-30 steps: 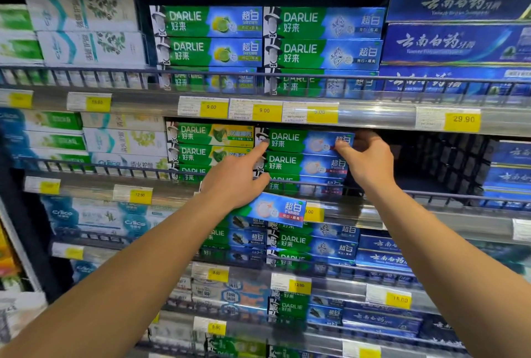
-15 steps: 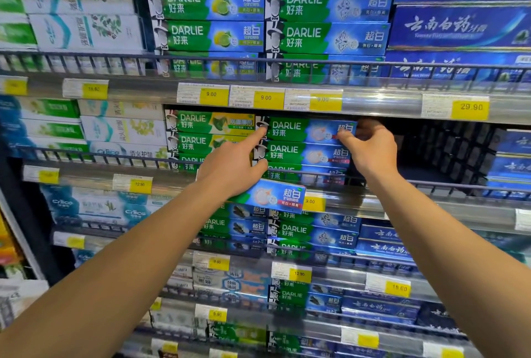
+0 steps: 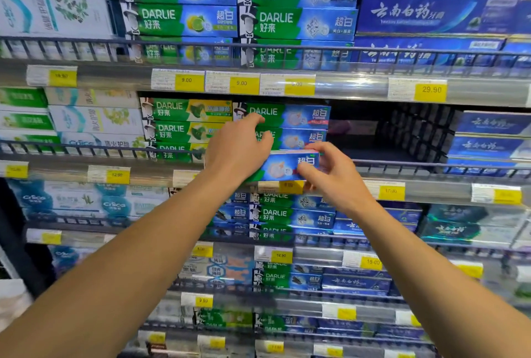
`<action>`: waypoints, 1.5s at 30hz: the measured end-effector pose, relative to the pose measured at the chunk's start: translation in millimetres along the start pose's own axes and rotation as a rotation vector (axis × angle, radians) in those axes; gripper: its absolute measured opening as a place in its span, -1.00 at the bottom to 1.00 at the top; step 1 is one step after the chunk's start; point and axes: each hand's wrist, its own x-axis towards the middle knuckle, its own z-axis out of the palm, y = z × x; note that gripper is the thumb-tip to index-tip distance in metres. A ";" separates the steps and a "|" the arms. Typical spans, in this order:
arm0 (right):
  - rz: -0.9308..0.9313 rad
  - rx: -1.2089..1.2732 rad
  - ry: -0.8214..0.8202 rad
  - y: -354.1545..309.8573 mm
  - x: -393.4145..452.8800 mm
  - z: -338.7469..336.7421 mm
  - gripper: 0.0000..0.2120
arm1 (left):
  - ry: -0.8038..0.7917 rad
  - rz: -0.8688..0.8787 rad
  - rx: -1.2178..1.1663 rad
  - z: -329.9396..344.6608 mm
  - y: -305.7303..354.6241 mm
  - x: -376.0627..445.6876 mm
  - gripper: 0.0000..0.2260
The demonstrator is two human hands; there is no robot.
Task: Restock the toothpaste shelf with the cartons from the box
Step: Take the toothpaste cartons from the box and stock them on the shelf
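A green-and-blue Darlie toothpaste carton is held in front of the second shelf's wire rail. My left hand grips its left half, with the index finger stretched up onto the stacked Darlie cartons behind. My right hand pinches the carton's right end between thumb and fingers. The carton's green left part is hidden under my left hand. The box is not in view.
A dark gap opens on the shelf right of the Darlie stack, before the blue cartons. Yellow price tags line each shelf edge. Other toothpaste cartons fill the shelves above, below and to the left.
My right hand has left the top of the shelf stack and come down to pinch the right end of the held carton. The view has moved closer to the shelf.
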 end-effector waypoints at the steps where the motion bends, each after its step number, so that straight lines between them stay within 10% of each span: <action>1: 0.001 0.036 0.026 -1.0 -0.4 -1.9 -0.75 | 0.003 0.003 0.000 0.6 3.5 -1.9 -0.66; 14: 0.038 0.319 0.245 0.8 7.0 -34.2 -0.76 | -0.079 -0.091 -0.354 -23.3 -26.6 -20.0 -0.58; 24: -0.190 0.022 0.335 -4.3 21.8 -29.4 -0.50 | 0.074 -0.247 -0.560 -13.6 -11.9 -8.5 -0.56; 45: -0.287 -0.366 0.488 12.7 52.7 -17.2 -0.44 | 0.213 -0.061 -0.210 -0.9 -40.2 -4.9 -0.45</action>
